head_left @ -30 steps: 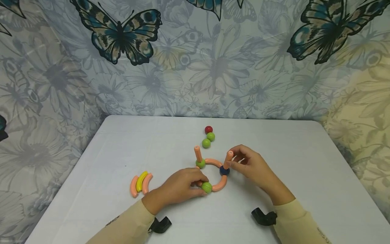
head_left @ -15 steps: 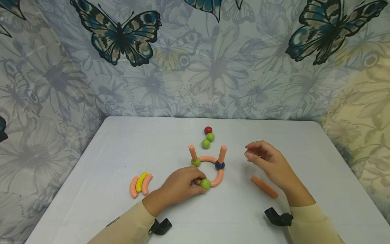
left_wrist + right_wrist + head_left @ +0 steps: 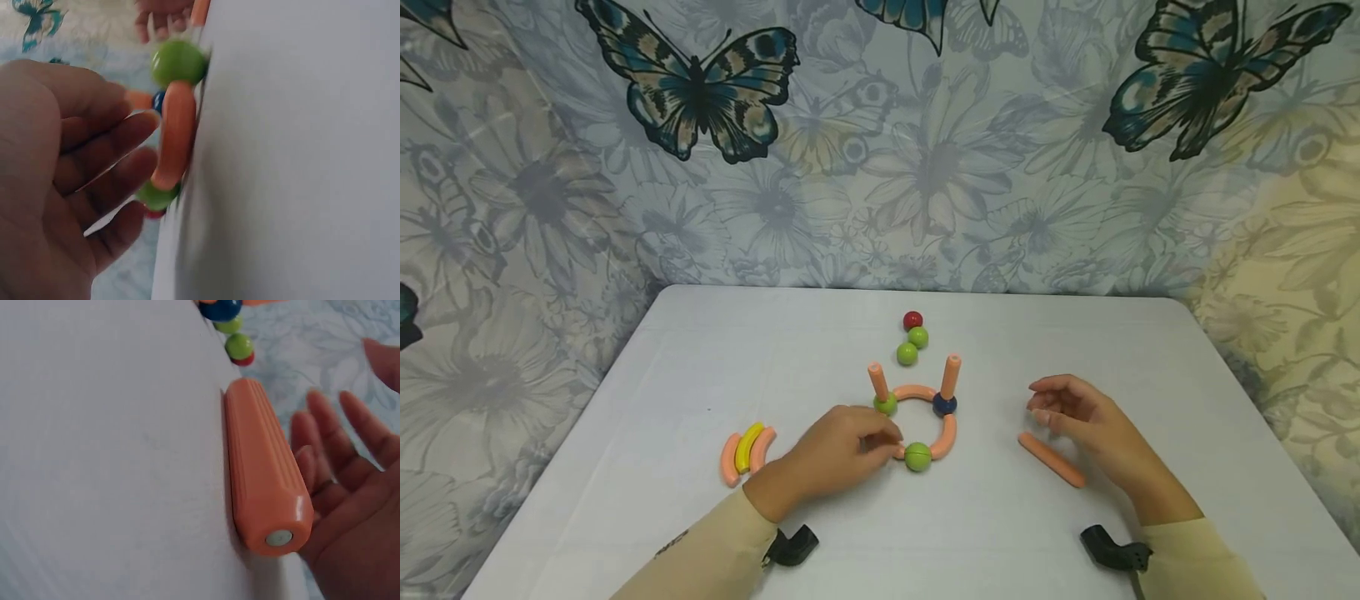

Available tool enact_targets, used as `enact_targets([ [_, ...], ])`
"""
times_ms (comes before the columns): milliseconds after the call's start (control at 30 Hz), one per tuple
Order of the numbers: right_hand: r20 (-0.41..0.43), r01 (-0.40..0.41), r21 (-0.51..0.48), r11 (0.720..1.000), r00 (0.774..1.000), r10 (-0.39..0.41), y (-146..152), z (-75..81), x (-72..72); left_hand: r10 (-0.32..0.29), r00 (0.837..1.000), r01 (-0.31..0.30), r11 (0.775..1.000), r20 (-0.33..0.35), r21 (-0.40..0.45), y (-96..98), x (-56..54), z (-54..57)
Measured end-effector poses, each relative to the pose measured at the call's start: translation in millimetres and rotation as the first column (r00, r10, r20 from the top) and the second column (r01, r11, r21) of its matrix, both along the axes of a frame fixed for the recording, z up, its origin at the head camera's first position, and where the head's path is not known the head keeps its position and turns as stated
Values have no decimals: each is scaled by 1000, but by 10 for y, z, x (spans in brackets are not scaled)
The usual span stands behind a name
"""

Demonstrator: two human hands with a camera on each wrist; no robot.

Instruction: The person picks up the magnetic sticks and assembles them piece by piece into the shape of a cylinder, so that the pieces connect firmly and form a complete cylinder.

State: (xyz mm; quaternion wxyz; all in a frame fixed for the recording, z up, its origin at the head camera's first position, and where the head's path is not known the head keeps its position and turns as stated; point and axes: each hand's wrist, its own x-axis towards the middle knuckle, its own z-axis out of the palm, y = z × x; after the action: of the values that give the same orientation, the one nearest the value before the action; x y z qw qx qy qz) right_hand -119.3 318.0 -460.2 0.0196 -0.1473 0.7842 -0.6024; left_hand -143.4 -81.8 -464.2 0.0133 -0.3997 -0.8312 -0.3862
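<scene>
A ring of curved orange magnetic rods point(image 3: 948, 437) and balls lies mid-table. The ring has a near green ball point(image 3: 917, 457), a far-left green ball point(image 3: 885, 404) and a dark blue ball point(image 3: 944, 404). Straight orange rods point(image 3: 951, 377) stand up from the blue ball and the far-left green one. My left hand point(image 3: 848, 450) hovers at the ring's left side with loosely bent fingers, holding nothing; in the left wrist view its fingertips are beside a curved orange rod point(image 3: 177, 134). My right hand point(image 3: 1086, 421), also holding nothing, is just beyond a loose straight orange rod point(image 3: 265, 462) with a magnet in its end.
Behind the ring, a red ball point(image 3: 913, 320) and two green balls point(image 3: 907, 354) form a short line. To the left lie two curved orange rods point(image 3: 729, 460) with a curved yellow rod point(image 3: 748, 448) between them. A patterned cloth point(image 3: 925, 167) hangs behind the white table point(image 3: 625, 500).
My right hand has let go of the upright rod at the blue ball and moved right, toward the loose rod. My left hand has released the near green ball and drawn slightly left.
</scene>
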Motion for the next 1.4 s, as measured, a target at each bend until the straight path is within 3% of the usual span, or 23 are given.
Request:
enact_targets([
  [67, 35, -30, 44, 999, 999, 29, 26, -37, -5, 105, 994, -104, 994, -8, 41, -63, -43, 22],
  [133, 70, -64, 93, 994, 996, 57, 36, -57, -8, 213, 977, -214, 974, 27, 75, -118, -92, 34],
  [233, 116, -114, 168, 979, 989, 96, 27, -48, -7, 289, 944, -306, 948, 159, 92, -168, -151, 22],
  [300, 145, -141, 219, 966, 983, 111, 14, -21, -3, 265, 932, -292, 953, 248, 80, -177, -179, -10],
  [433, 173, -183, 323, 928, 976, 132, 8, 54, 25, 135, 931, -166, 984, 339, 64, -150, -206, -83],
  [600, 170, -199, 404, 893, 975, 141, 37, 125, 35, 67, 950, -101, 990, 306, 98, -106, -208, -90],
  [833, 163, -92, 488, 868, 987, 13, 21, 154, 6, 38, 958, -73, 991, 283, 115, -101, -191, -80],
  [967, 136, -32, 463, 886, 990, -35, 17, 156, 5, 38, 958, -71, 992, 286, 106, -116, -190, -113],
  [1167, 7, 29, 296, 955, 999, -32, -9, 248, 39, 3, 963, -33, 994, 270, 109, -118, -194, -147],
  [1400, -128, 68, 154, 986, 991, -48, -220, 391, 110, 27, 971, -46, 996, 236, 75, -119, -186, -140],
])
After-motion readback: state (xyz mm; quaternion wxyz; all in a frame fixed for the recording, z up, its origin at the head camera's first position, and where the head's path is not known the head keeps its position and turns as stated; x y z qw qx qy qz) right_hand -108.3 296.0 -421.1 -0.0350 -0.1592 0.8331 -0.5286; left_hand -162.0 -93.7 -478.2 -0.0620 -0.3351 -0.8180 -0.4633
